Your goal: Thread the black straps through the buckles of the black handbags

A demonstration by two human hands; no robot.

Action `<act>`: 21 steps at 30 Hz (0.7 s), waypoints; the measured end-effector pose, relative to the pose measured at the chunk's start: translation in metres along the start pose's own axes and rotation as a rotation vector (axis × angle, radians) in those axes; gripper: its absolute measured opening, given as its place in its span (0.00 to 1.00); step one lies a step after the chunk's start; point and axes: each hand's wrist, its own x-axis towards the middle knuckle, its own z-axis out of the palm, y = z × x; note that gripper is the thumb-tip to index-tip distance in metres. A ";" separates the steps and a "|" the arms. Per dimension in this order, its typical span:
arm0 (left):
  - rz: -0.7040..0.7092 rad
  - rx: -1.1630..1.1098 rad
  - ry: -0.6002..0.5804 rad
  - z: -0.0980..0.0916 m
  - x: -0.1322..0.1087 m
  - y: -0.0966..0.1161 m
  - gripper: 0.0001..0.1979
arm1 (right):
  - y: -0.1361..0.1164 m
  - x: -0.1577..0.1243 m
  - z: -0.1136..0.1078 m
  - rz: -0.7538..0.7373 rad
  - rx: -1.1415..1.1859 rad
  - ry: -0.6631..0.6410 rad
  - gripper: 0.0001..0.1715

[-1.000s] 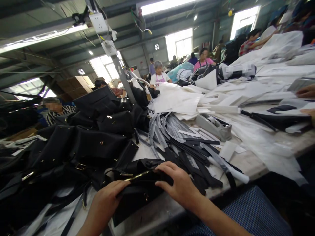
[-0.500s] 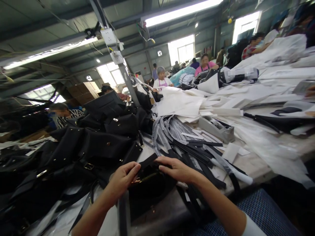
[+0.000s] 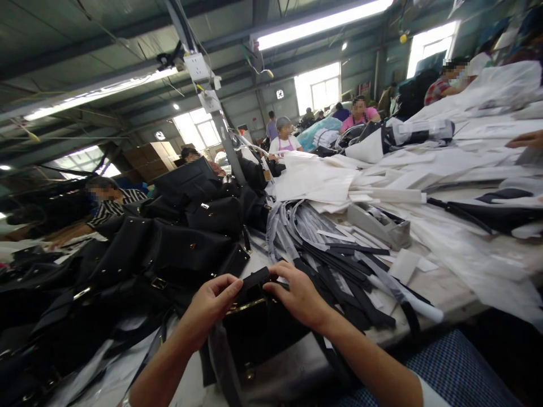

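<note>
A black strap piece [image 3: 254,278] is stretched between my two hands, above a black bag [image 3: 263,339] with gold metal parts at the lower middle. Thumb and fingers of my left hand [image 3: 216,299] pinch the strap's left end. On the other end, my right hand [image 3: 292,291] closes its thumb and forefinger. The bag lies on the table's near edge, and its top edge shows a gold strip just under the hands. Part of the strap is hidden by my fingers.
Black bags [image 3: 182,249] are heaped on the left. Wrapped straps [image 3: 297,226] and a grey box [image 3: 377,225] lie right of centre. White sheets [image 3: 314,175] cover the table beyond. Several people sit further back; a person's hand [image 3: 526,139] shows at the right edge.
My right hand has shifted slightly left along the strap, and more of the strap shows between my hands. The bag's front is more visible. The camera view has shifted slightly.
</note>
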 end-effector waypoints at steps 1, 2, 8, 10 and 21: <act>0.004 0.024 -0.009 -0.002 -0.002 0.004 0.22 | -0.002 -0.007 0.004 0.023 0.006 0.071 0.04; 0.006 0.065 -0.026 -0.003 -0.004 0.007 0.22 | -0.003 -0.014 0.007 0.045 0.012 0.117 0.05; -0.034 0.420 -0.208 -0.004 0.000 0.017 0.20 | 0.007 -0.047 0.024 0.120 0.020 0.216 0.09; 0.036 0.514 -0.238 -0.002 0.004 0.019 0.19 | 0.009 -0.051 0.025 0.123 0.013 0.231 0.09; 0.076 0.869 -0.411 0.011 0.012 0.055 0.21 | 0.007 -0.059 0.024 0.129 0.066 0.215 0.10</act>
